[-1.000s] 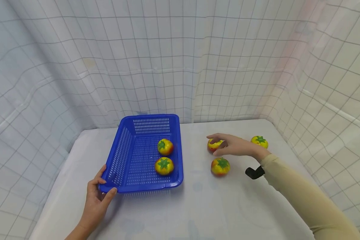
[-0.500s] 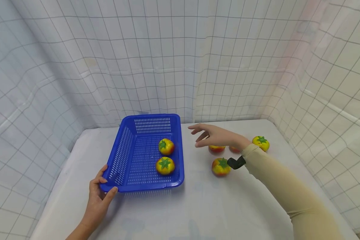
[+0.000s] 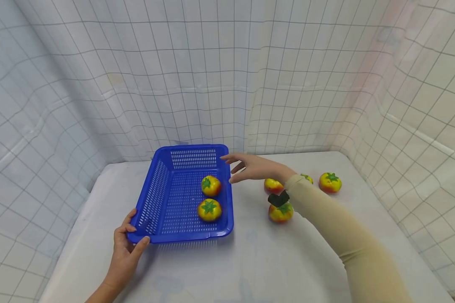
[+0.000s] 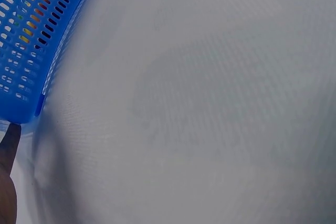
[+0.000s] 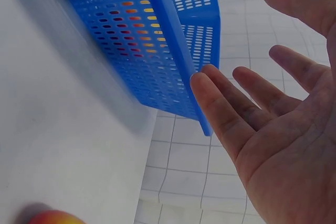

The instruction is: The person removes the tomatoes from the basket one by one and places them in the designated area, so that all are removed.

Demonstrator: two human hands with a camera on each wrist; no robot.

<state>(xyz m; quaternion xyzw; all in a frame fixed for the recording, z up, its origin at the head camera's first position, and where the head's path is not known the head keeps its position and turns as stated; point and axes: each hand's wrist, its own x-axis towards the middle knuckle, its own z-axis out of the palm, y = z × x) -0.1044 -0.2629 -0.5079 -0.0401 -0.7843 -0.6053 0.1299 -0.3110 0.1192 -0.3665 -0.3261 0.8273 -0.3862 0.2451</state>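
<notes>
My left hand (image 3: 123, 259) grips the near left corner of a blue plastic basket (image 3: 189, 238), thumb at the front rim and fingers along the side. Inside, near the right wall, lie two yellow-red persimmon-like fruits with green leafy tops, a farther one (image 3: 211, 186) and a nearer one (image 3: 209, 210). My right hand (image 3: 255, 167) hovers with nothing in it, fingers spread, its fingertips at the basket's right rim. In the right wrist view, its palm (image 5: 294, 145) shows bare beside the basket wall (image 5: 131, 51). The left wrist view shows a fingertip (image 4: 11, 140) against the basket's underside (image 4: 21, 109).
Several similar fruits lie on the white-covered table (image 3: 250, 261) right of the basket: one at the far right (image 3: 330, 183), one under the right wrist (image 3: 280, 214), another behind it (image 3: 274, 186), and one partly hidden by the sleeve (image 3: 307, 178). Grid-patterned curtains (image 3: 197, 84) enclose the table.
My right hand has moved left, from over the fruits on the table to the basket's right rim, fingers still loose. The left hand keeps its grip; the basket and its fruits stay put.
</notes>
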